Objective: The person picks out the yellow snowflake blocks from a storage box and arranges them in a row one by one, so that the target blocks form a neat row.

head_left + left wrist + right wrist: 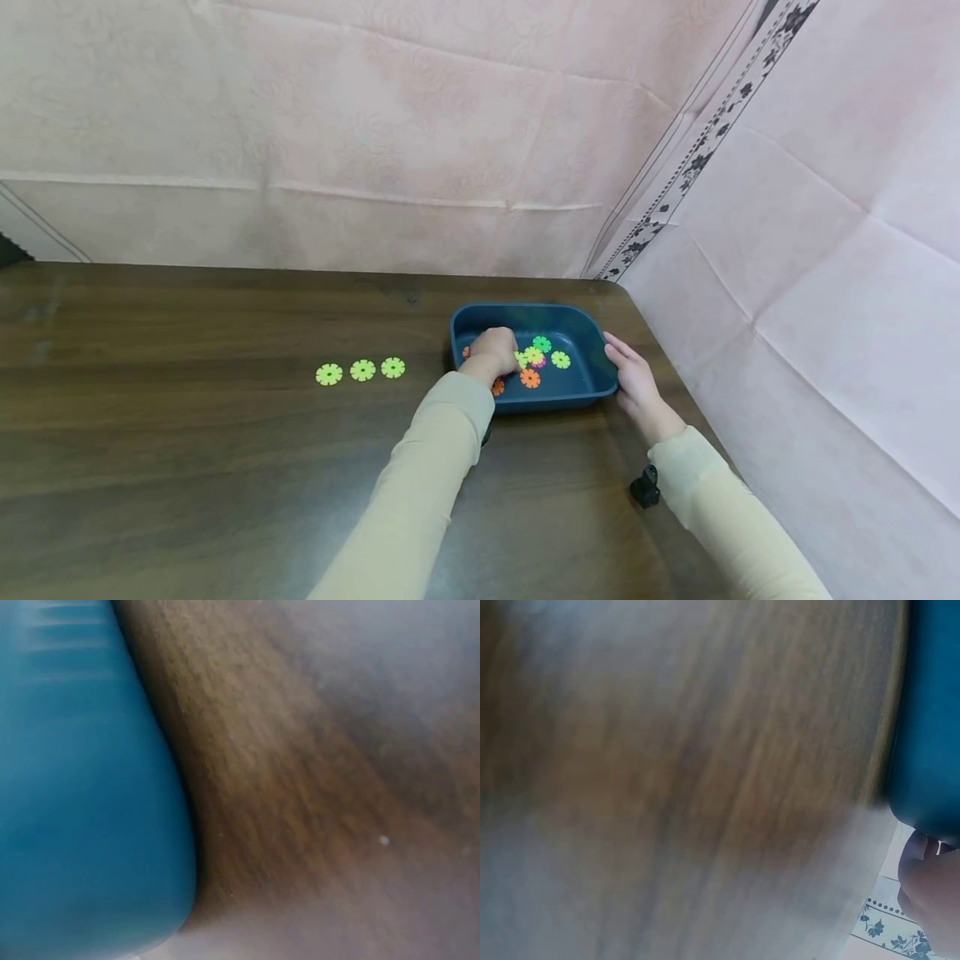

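My left hand [495, 347] reaches down into a dark blue plastic bin [577, 325], its fingers bent among small flower-shaped discs. A yellow-green disc [521, 360] lies right at its fingertips, partly covered by the hand; I cannot tell whether it is pinched. Around it in the bin are a green disc [542, 343], another yellow-green disc [560, 360], orange discs [530, 378] and a partly covered pink one [540, 362]. My right hand [636, 379] grips the bin's right end, thumb at the rim. In the right wrist view, its fingers [922, 874] hold the bin's corner.
Three yellow-green flower discs [363, 370] lie in a row on the brown wooden table [187, 433], left of the bin. Pale patterned cloth [337, 125] hangs behind the table and along its right edge. A small black device [645, 487] sits at the right wrist.
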`<state>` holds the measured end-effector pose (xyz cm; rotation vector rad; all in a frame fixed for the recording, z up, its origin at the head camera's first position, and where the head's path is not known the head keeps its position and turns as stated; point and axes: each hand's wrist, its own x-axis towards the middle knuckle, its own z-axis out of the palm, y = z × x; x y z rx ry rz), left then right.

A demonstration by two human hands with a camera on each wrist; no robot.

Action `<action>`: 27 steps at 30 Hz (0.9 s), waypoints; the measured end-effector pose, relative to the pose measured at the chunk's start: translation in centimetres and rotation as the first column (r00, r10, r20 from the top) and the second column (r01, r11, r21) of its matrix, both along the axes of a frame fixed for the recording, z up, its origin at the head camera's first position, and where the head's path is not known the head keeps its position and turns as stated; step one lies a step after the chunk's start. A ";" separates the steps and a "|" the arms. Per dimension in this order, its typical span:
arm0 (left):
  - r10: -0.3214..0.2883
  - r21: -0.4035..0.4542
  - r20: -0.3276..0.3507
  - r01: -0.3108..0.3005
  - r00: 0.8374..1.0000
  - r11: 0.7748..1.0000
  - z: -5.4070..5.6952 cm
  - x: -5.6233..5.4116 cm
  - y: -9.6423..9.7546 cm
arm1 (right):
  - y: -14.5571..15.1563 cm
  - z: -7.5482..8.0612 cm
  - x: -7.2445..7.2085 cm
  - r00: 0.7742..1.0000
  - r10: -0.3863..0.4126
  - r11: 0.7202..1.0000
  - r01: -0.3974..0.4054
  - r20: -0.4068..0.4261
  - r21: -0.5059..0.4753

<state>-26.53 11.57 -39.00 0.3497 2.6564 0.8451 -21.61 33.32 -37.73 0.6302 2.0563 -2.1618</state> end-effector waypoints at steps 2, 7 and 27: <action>0.007 0.021 0.010 -0.007 1.000 1.000 -0.1 -0.1 0.0 | 0.0 0.0 0.0 1.000 -0.001 1.000 0.001 0.000 0.000; 0.045 0.094 0.023 -0.047 0.999 0.994 -0.1 -0.2 -0.3 | -0.1 0.0 0.0 1.000 -0.004 1.000 0.004 -0.001 0.007; 0.137 0.346 0.074 -0.154 0.988 0.925 0.7 -0.1 -1.1 | 0.0 -0.2 0.0 1.000 -0.008 1.000 0.008 -0.010 0.019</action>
